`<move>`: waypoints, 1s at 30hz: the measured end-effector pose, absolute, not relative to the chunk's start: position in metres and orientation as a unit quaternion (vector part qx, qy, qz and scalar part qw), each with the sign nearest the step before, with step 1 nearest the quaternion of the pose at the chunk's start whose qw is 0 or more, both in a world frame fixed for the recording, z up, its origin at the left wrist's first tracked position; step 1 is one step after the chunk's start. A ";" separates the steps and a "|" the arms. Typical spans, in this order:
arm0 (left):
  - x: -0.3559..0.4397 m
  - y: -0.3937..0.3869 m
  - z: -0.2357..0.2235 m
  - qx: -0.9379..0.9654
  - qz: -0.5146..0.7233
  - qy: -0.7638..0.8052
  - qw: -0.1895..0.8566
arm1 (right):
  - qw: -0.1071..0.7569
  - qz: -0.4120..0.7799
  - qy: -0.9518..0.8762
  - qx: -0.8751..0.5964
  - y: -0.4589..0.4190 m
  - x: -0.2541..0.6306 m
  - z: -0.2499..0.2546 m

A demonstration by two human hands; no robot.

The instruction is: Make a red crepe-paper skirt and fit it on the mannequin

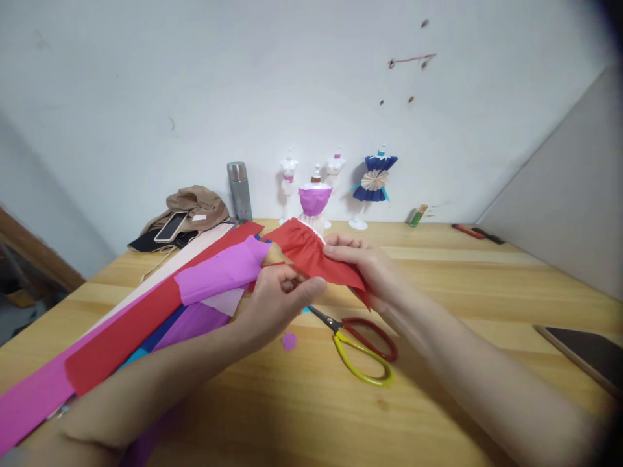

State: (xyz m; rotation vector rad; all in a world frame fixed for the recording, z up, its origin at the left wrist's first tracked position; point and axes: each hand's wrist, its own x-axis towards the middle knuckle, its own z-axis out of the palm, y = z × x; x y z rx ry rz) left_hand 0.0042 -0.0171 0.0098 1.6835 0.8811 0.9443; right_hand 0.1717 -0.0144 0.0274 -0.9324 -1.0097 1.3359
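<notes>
Phone (586,353) cut off at right.

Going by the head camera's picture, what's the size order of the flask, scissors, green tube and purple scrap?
1. Scissors
2. Flask
3. Purple scrap and green tube: too alike to rank

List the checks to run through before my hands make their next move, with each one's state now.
1. Right hand grips the gathered red piece: ok.
2. Left hand has hold of that piece too: cannot tell; its fingers are curled close by.
3. Scissors lie on the table, out of both hands: ok.
4. Dress form with the purple top stands upright: ok.
5. White gathered edge is fastened to that form: cannot tell; they overlap in this view.
6. Table near the scissors is free of scraps: not ok; a purple scrap lies there.
</notes>
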 end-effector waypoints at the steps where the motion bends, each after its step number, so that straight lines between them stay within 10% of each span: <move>1: 0.006 -0.020 0.011 0.685 0.373 0.366 0.508 | 0.574 0.571 -0.431 -0.399 -0.015 0.170 0.027; 11: 0.008 -0.024 0.010 0.735 0.411 0.403 0.358 | 0.572 0.590 -0.415 -0.392 -0.015 0.168 0.027; 17: 0.009 -0.020 0.006 0.666 0.401 0.383 0.499 | 0.579 0.574 -0.422 -0.396 -0.014 0.168 0.025; 21: 0.010 -0.019 0.001 0.711 0.407 0.396 0.415 | 0.576 0.570 -0.432 -0.396 -0.014 0.167 0.023; 27: -0.017 -0.031 0.048 0.860 0.082 0.217 0.456 | 0.540 0.558 -0.470 -0.420 -0.013 0.174 0.027; 30: -0.039 -0.027 0.076 0.859 0.212 0.147 0.442 | 0.462 0.525 -0.549 -0.458 -0.014 0.178 0.027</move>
